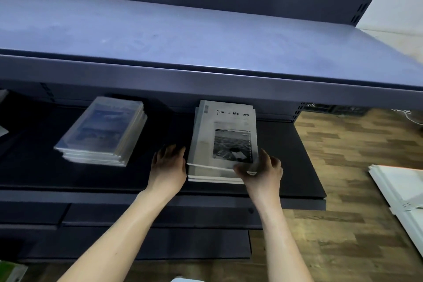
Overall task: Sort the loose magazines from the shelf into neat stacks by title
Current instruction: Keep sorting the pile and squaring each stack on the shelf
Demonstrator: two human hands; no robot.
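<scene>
Your left hand (169, 165) lay flat against the grey stack (223, 142) on the shelf (297, 181), squaring it; your right hand (263, 170) pinched its near corner; blue stack (100, 131) lay apart

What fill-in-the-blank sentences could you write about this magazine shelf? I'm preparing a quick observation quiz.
1. The stack between both hands shows the title "Time & ____" on its top cover.
2. The blue-covered stack lies to the ____ of the white stack.
3. The right hand grips the white stack's near ____ corner, while the left hand rests by its other side.

Missing words: Memory; left; right
</scene>
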